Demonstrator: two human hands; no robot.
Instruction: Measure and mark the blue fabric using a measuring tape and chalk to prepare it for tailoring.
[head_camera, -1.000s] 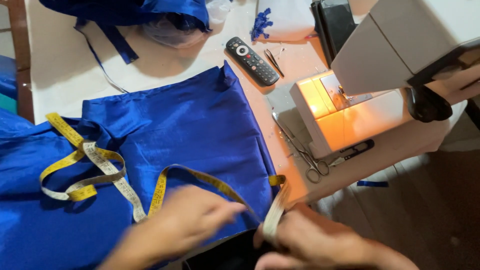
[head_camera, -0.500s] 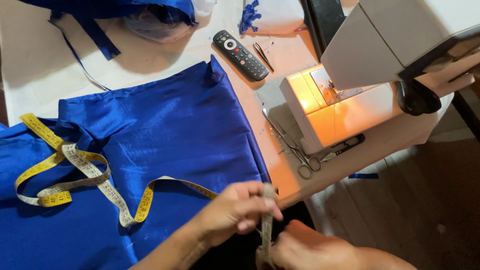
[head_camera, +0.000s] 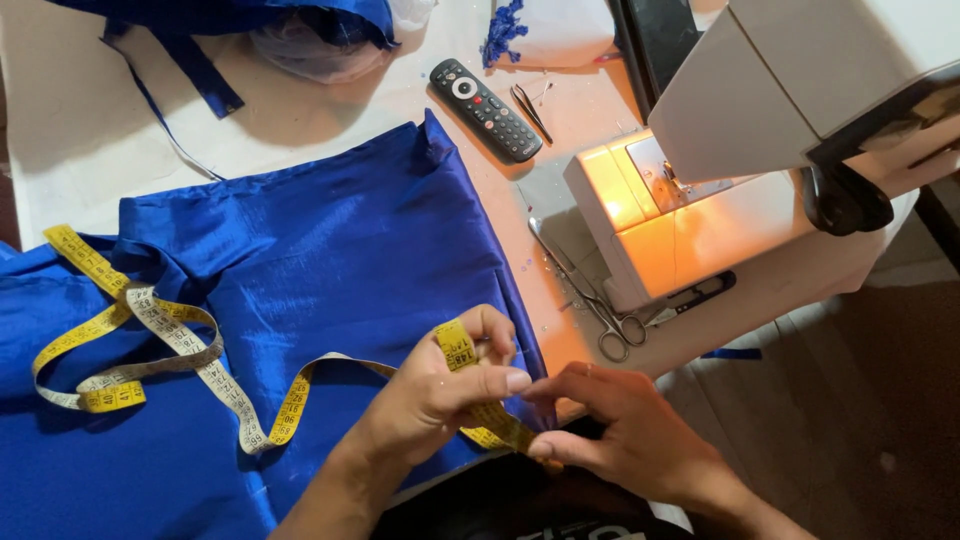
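right hand (head_camera: 640, 440) hides tape measure's (head_camera: 180, 345) end (left hand (head_camera: 440, 395) pinching)

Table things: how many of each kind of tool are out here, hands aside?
Tape measure, held in left hand and right hand: 1
Scissors: 1
Thread snips: 1
Tweezers: 1
Remote: 1
Sewing machine: 1
Total: 6
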